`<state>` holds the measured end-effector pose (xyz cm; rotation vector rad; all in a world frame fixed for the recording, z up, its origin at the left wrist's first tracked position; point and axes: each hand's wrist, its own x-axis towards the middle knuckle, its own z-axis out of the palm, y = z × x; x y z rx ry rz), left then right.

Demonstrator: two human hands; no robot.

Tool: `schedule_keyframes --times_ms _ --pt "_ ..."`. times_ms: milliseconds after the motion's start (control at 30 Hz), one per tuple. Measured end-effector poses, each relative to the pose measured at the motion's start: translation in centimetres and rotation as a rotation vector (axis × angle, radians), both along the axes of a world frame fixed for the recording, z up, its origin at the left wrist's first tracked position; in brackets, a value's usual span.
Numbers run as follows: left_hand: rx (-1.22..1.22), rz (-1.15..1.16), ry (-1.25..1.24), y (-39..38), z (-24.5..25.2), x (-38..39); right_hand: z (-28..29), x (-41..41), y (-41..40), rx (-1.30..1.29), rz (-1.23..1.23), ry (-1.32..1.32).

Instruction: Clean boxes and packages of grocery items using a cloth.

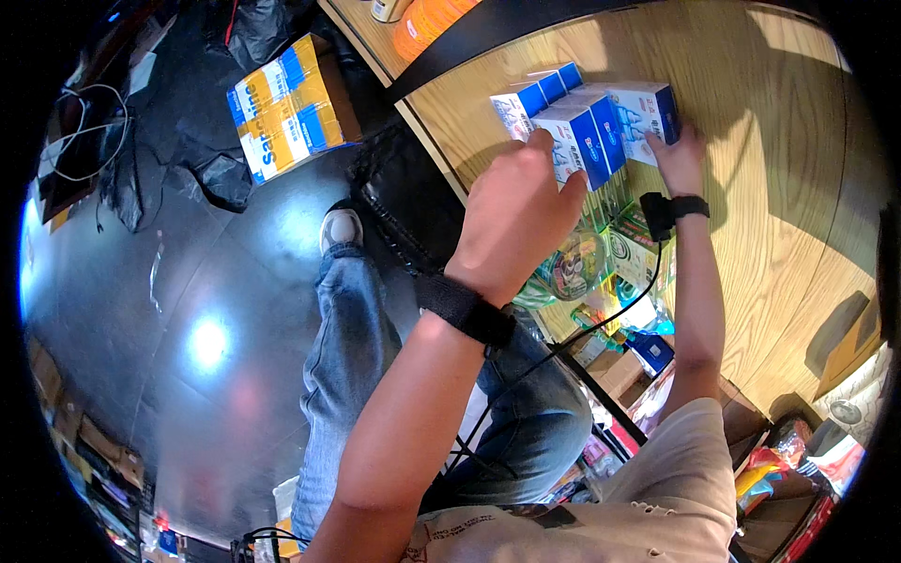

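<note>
Several small blue-and-white printed cartons point(590, 141) stand close together on a wood-grain shelf board point(760, 232). My left hand point(521, 204) grips the near cartons, its thumb and fingers spread over the printed side. At the far end of the group, my right hand point(679, 155) has its thumb on the face of another carton point(640, 119) and its fingers behind the blue end. These fingers are partly hidden. A black strap point(464, 313) circles my left wrist. On my right wrist, a strap carries a black device point(657, 214) with a cable.
A round clear plastic tub point(574, 264) and green-and-white boxes point(630, 246) stand close below the cartons. The black cable point(598, 324) hangs across my lap. An open yellow, blue and white cardboard box point(292, 112) rests on the dark floor point(162, 394). Orange coiled material point(429, 24) lies behind the shelf edge.
</note>
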<state>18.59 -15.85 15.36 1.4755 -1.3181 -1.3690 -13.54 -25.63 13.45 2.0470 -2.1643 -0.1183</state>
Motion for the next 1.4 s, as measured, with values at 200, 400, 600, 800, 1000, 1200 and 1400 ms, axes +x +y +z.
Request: schedule_keyframes --times_ms 200,400,600,800,1000,1200,1400 --pt "0.012 0.009 -0.034 -0.3 0.0 0.3 3.9 3.5 -1.8 0.094 -0.046 -0.247" --pt "-0.014 0.016 -0.049 -0.1 0.0 0.7 3.2 9.8 -6.4 0.167 -0.006 -0.663" --pt "0.001 0.025 -0.012 -0.5 0.3 0.6 -5.9 6.1 -9.7 0.298 -0.282 -0.538" --pt "0.043 0.008 -0.014 -0.4 0.5 1.1 -8.2 6.7 -12.4 0.668 -0.239 -0.150" --pt "0.068 0.026 -0.024 -0.6 0.8 1.6 -9.9 8.0 -12.4 0.435 -0.167 0.085" --pt "0.053 0.022 -0.024 -0.6 0.8 1.8 -10.5 7.8 -12.4 0.428 -0.161 0.087" --pt "0.043 0.044 -0.042 -0.8 0.6 2.5 -7.2 8.9 -10.3 0.319 -0.244 -0.070"
